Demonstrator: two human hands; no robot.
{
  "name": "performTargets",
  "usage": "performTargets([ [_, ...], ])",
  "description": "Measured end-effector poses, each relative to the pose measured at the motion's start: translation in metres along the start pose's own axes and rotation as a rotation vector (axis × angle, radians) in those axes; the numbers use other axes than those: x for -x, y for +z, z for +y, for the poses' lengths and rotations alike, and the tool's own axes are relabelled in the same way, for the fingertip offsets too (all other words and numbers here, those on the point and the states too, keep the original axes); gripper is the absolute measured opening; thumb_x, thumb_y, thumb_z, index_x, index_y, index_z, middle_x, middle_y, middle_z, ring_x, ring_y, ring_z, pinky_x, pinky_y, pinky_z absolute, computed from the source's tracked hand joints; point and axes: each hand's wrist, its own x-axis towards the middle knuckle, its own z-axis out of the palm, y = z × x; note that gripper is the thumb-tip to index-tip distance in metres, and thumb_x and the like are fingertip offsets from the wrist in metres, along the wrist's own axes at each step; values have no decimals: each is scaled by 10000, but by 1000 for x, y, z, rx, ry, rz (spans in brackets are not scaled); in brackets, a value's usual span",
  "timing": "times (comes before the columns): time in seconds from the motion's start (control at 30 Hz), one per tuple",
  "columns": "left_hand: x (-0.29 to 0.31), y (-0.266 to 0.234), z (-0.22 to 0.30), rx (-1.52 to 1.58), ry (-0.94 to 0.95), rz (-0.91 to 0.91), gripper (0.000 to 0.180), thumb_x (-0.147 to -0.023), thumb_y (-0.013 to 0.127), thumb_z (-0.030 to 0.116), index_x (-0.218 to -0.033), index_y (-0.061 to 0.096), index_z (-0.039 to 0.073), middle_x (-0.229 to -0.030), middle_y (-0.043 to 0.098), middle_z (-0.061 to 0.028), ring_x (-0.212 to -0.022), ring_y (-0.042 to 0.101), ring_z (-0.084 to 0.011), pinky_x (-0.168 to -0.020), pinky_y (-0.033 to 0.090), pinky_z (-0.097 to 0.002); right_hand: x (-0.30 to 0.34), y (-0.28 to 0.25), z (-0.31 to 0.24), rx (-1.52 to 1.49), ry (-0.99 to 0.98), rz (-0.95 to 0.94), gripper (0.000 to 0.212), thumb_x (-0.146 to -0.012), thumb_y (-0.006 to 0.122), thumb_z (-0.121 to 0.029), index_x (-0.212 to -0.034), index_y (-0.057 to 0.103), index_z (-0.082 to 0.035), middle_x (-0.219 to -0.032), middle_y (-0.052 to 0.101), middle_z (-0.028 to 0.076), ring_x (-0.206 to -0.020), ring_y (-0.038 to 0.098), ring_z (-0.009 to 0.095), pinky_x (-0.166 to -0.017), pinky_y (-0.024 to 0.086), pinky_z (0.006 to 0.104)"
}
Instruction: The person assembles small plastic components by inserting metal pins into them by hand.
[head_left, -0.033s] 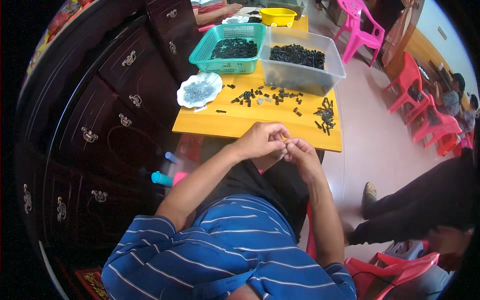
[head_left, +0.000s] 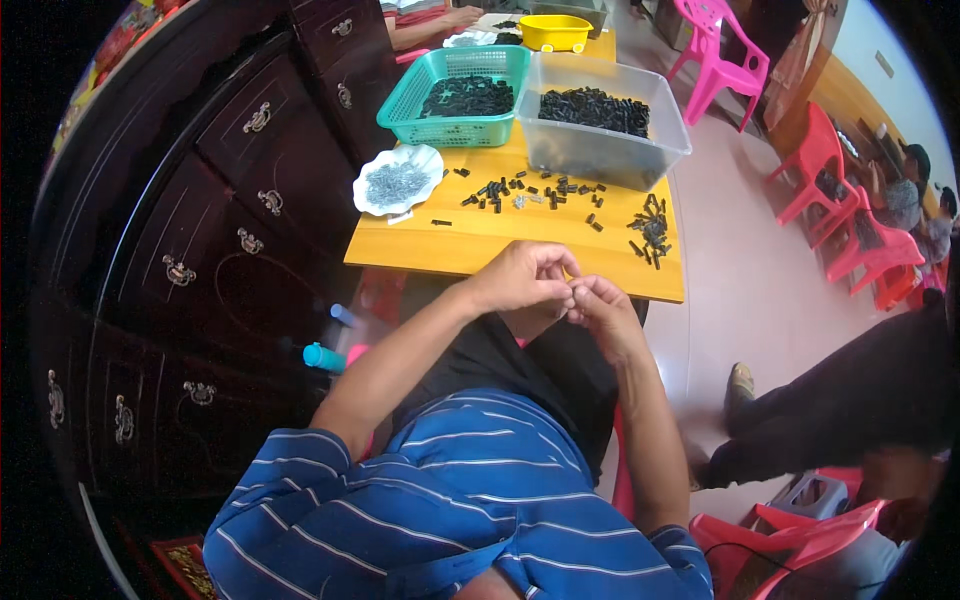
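My left hand (head_left: pixel 520 280) and my right hand (head_left: pixel 600 312) meet fingertip to fingertip over my lap, just short of the near edge of the yellow table (head_left: pixel 470 250). Both pinch a tiny part that the fingers mostly hide. Small black parts (head_left: pixel 530 190) lie scattered across the tabletop, with a denser heap (head_left: pixel 650 235) near its right edge. On the table's left side a white scalloped plate (head_left: pixel 397 180) holds small grey metal pieces.
A teal basket (head_left: pixel 455 100) and a clear plastic bin (head_left: pixel 600 125), both holding black parts, stand at the table's far end, with a yellow bowl (head_left: pixel 552 33) beyond. A dark wooden cabinet (head_left: pixel 200 250) runs along the left. Pink and red plastic chairs (head_left: pixel 830 170) and other people are on the right.
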Motion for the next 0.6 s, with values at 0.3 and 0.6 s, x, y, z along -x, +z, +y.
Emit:
performTargets([
  [0.3, -89, -29, -35, -419, 74, 264, 230, -813, 737, 187, -984, 699, 38, -792, 701, -82, -694, 670, -176, -645, 531, -319, 0, -7, -4, -304, 32, 8, 139, -943, 643, -178, -1055, 637, -95, -878, 676, 9, -719, 624, 84, -698, 521, 231],
  [0.6, -156, -20, -73, -954, 56, 299, 189, -814, 655, 167, -968, 729, 88, -928, 700, -167, -894, 669, -357, -808, 530, -474, -1, -4, -5, -294, 78, 82, 138, -934, 639, -169, -1054, 641, -100, -882, 690, 12, -706, 626, 77, -697, 518, 230],
])
